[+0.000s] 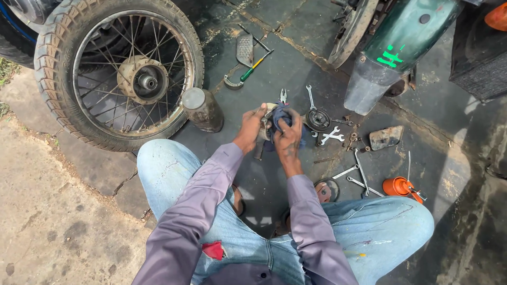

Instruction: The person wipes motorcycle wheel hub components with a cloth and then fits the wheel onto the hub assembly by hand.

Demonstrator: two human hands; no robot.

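Arms bent inward, both hands meet above the floor (274,63): left hand (250,128) grips a round metal part (266,122), right hand (288,138) clutches a blue rag (281,117).

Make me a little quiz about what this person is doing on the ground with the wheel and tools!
1. True or false: the spoked wheel lies to the person's left.
2. What does the right hand press against the round metal part? A) a dark blue rag B) a hammer C) a bottle
3. What colour is the small oil can near the right knee?

Key
1. True.
2. A, the dark blue rag; the left hand steadies the part.
3. Orange.
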